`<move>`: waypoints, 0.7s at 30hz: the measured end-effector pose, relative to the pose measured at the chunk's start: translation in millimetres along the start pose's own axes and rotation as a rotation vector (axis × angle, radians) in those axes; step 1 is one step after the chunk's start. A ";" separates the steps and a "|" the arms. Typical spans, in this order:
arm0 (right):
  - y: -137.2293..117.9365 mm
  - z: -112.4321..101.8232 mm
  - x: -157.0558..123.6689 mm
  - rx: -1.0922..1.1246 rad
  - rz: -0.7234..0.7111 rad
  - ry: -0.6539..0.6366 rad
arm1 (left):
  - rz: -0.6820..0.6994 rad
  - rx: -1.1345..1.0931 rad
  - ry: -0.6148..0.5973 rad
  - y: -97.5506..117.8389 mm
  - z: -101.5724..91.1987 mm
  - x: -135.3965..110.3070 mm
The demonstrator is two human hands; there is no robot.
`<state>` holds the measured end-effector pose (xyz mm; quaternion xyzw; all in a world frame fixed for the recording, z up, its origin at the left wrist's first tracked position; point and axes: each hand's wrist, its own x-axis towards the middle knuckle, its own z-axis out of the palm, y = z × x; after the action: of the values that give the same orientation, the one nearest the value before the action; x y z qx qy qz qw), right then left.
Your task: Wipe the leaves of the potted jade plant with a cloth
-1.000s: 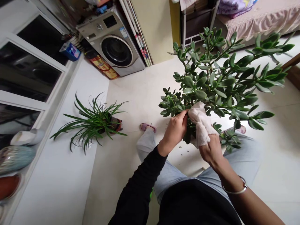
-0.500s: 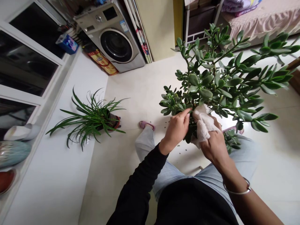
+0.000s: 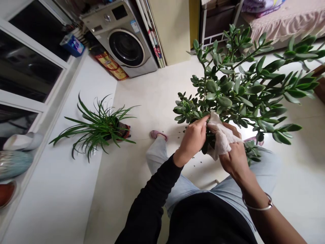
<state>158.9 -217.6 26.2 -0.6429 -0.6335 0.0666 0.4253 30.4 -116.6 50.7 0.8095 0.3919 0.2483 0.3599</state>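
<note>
Pinching a leaf of the jade plant (image 3: pixel 238 84) with your left hand (image 3: pixel 193 139), you clutch the white cloth (image 3: pixel 221 137) in your right hand (image 3: pixel 235 156) against it.

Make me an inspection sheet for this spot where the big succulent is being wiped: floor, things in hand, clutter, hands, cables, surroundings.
Surface: pale tiled floor, glossy.
Job's things: jade plant, broad and leafy; white cloth pressed against its lower leaves.
Clutter: small dark bits scattered on the floor below the hands.
Grippers: left hand pinches a leaf of the jade plant; right hand grips the white cloth.
Cables: nothing seen.
Surroundings: potted grassy plant, washing machine, bed, shoes at far left.
</note>
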 end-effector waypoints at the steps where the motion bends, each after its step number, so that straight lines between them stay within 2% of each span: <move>1: 0.2 -1.1 0.7 0.005 0.008 -0.002 | 0.004 -0.003 -0.001 0.1 0.5 0.0; 5: -2.4 -3.3 1.9 0.079 0.097 0.017 | 0.001 -0.011 0.012 -0.5 2.7 -1.2; 14: 0.7 -1.7 -1.2 0.060 0.073 0.022 | 0.036 0.008 0.019 -2.1 3.0 -1.3; 21: -9.8 -1.5 5.1 0.133 0.151 0.073 | 0.035 -0.041 0.015 -1.7 4.7 -2.3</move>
<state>153.3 -215.5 35.6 -0.6613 -0.5614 0.1171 0.4835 31.5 -119.5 46.2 0.8067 0.3754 0.2686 0.3691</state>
